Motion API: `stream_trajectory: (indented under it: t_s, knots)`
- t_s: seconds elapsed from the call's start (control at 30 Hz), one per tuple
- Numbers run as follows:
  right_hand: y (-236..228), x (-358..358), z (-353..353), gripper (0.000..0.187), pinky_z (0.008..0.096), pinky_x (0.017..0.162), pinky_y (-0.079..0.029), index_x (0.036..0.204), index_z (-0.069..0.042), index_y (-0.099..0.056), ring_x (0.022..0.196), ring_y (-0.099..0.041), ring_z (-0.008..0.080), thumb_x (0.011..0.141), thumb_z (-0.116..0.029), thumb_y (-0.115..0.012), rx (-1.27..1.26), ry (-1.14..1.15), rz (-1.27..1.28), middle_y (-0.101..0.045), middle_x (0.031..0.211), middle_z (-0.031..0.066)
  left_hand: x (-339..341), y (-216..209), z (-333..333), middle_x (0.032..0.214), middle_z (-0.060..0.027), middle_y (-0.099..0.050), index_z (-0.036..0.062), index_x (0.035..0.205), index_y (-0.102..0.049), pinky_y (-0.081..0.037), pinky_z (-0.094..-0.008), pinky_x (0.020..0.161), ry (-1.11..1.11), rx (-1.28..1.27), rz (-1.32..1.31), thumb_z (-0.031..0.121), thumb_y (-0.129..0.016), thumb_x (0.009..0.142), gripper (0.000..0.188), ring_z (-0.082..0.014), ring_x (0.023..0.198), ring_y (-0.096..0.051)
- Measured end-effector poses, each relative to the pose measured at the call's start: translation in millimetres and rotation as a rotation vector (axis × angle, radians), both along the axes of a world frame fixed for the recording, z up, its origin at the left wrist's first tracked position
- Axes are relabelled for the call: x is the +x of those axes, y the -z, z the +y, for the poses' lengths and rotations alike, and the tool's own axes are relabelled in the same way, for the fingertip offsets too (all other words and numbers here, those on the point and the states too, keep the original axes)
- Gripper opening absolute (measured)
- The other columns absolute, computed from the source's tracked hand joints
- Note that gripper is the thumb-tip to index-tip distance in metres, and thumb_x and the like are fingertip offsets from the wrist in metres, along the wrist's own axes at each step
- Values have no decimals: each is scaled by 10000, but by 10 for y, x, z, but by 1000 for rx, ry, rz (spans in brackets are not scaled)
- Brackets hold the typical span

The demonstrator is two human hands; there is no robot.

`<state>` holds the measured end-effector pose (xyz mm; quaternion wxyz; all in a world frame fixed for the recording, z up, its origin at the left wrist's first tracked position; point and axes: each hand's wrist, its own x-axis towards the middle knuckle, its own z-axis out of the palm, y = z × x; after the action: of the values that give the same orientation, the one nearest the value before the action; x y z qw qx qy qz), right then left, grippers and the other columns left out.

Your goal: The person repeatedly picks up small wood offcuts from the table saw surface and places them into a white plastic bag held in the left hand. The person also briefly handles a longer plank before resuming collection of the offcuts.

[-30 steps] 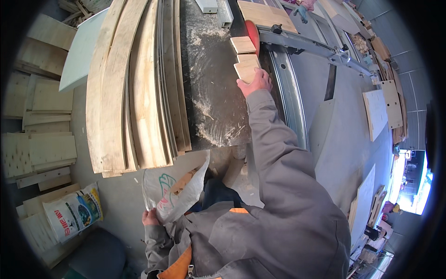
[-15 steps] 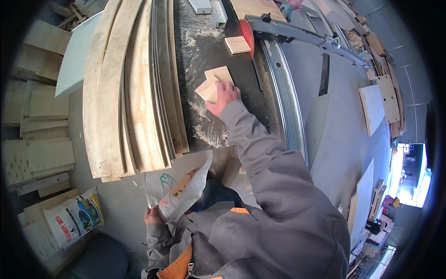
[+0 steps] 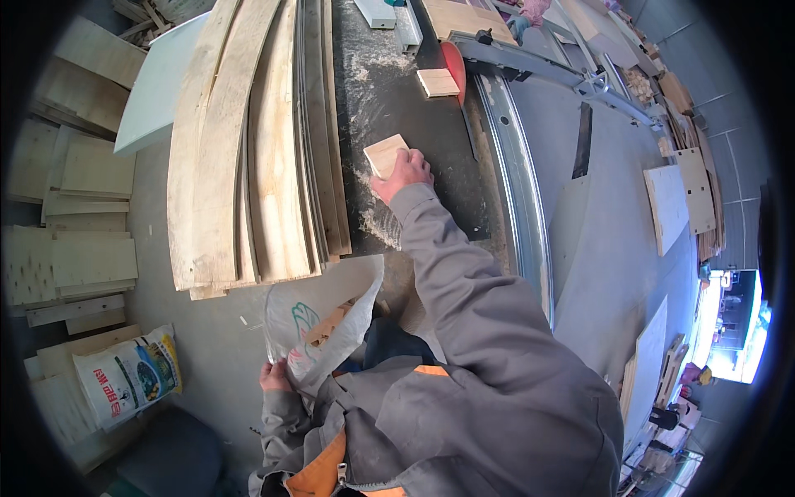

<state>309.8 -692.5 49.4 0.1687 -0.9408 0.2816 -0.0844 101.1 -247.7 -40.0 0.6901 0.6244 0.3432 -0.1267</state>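
Observation:
My right hand (image 3: 406,176) is closed around a small square wood block (image 3: 387,155) on the dark, sawdust-covered saw table (image 3: 373,108). Whether a second block lies under it I cannot tell. Farther back, another wood block (image 3: 438,83) lies against the red guard (image 3: 452,68). Down at the left, my left hand (image 3: 275,375) pinches the rim of a white woven bag (image 3: 352,319). The bag's mouth gapes, and wood offcuts (image 3: 329,323) show inside it.
Long plywood strips (image 3: 277,166) are stacked along the table's left side. A metal rail (image 3: 520,182) runs along its right. A printed sack (image 3: 128,377) and plywood sheets (image 3: 95,261) stand at the far left. At the back, another person's hand (image 3: 520,29) shows beside a pink sleeve.
Two wood pieces lay offset under my right hand; now they look brought together as one squared block. The view has shifted slightly. My left hand stays on the bag's rim.

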Motion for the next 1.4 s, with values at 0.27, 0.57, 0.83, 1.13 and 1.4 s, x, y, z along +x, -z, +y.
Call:
stream_trajectory:
  t_s: [0.27, 0.57, 0.83, 1.13, 1.4]
  knots:
    - [-57, -663, 202, 697, 418, 930, -441, 1122, 42, -508, 1049, -536, 367, 597, -325, -783, 188, -46, -128, -531, 1119, 252, -127, -173, 185, 640, 3, -511, -6, 716, -549, -384, -269, 539, 182, 209, -129, 161, -640, 787, 203, -105, 614, -450]
    - [-88, -2063, 1580, 616, 346, 882, -470, 1278, 79, -358, 1060, -533, 208, 777, -94, -672, 1302, -283, -181, -504, 1196, 188, -362, 21, 350, 856, -44, -633, -31, 1034, -608, -452, -250, 644, -40, -234, -41, 84, -609, 838, 227, -108, 715, -555]
    - [698, -2344, 2430, 811, 406, 998, -391, 1297, 46, -384, 1206, -452, 320, 710, -347, -782, 817, -540, 8, -422, 1301, 240, -607, 80, 696, 819, -29, -619, -17, 980, -603, -450, -244, 638, -60, -238, -89, 103, -583, 870, 164, -91, 697, -542]
    - [710, -2655, 2262, 608, 377, 892, -480, 1235, 61, -456, 1074, -577, 286, 779, -243, -720, 802, -529, 331, -564, 1174, 242, -751, 187, 949, 831, -26, -623, 13, 987, -593, -455, -243, 646, -117, -195, -213, 132, -566, 895, 153, -87, 700, -547]
    - [623, -2687, 2131, 568, 366, 857, -501, 1238, 26, -474, 1006, -614, 259, 787, -225, -712, 779, -519, 411, -591, 1129, 239, -676, 80, 999, 823, -48, -632, -13, 959, -599, -461, -253, 624, -143, -198, -174, 140, -580, 882, 172, -94, 669, -549]
